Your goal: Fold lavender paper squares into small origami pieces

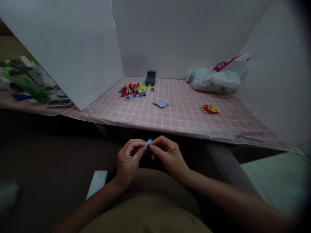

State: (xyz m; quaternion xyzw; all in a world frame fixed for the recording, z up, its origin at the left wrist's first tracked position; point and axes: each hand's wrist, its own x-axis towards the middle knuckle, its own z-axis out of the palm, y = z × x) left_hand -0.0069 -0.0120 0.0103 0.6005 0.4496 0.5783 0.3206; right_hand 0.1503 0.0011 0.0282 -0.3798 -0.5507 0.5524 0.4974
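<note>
My left hand (128, 158) and my right hand (167, 155) meet over my lap, below the table's front edge. Both pinch one small folded piece of purple paper (149, 142) between their fingertips. On the table with the pink checked cloth (184, 119) lies a heap of several small folded paper pieces (133, 90) in red, orange, yellow and purple. A short way to its right lies a small stack of purple and yellow paper squares (161, 102).
A dark phone (150, 78) stands behind the heap. White boards wall the table at left, back and right. A white plastic bag (216, 79) sits at the back right, a red and yellow cut-out (210, 109) near it. A calculator (59, 103) and green bottle (24, 82) lie far left.
</note>
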